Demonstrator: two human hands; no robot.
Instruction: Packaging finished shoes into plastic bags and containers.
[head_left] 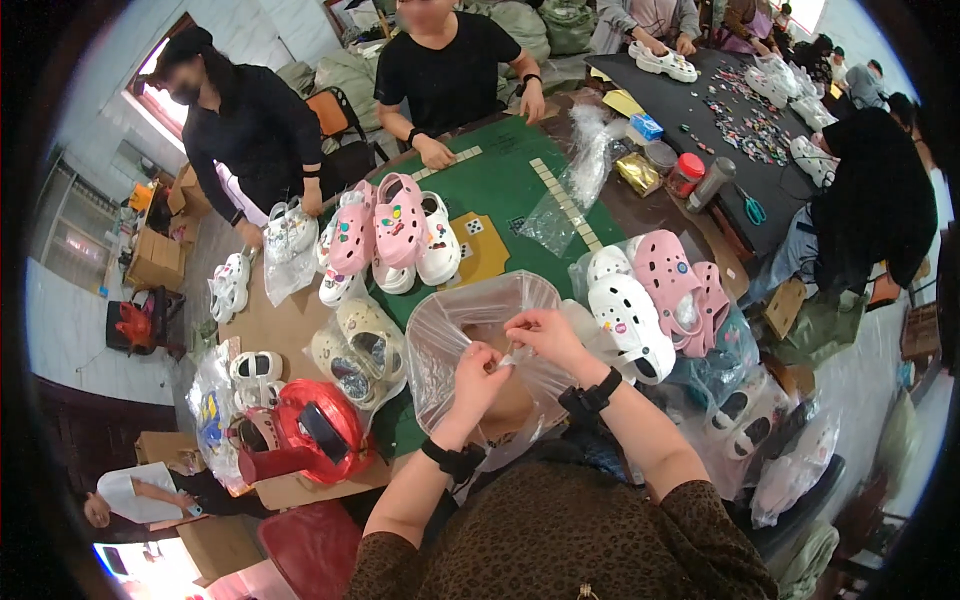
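Observation:
Both my hands meet over a box or bin lined with a clear plastic bag point(432, 345) in front of me. My left hand point(480, 380) is closed in a pinch. Just to its right and a little farther off, my right hand point(545, 338) pinches too, its fingertips close to the left ones. Something small and pale shows between them, too small to name. Right of the bin stand white clogs point(628, 325) and pink clogs point(668, 272) with charms. Beyond it to the left are more pink clogs point(400, 225) and white clogs point(438, 240).
Bagged cream clogs point(362, 345) and a red plastic bag point(325, 430) with a phone point(322, 430) on it lie left. A green table point(500, 160) carries rows of tiles. Co-workers stand across and left. The dark table point(690, 100) at right holds many charms and a grey bottle point(712, 185).

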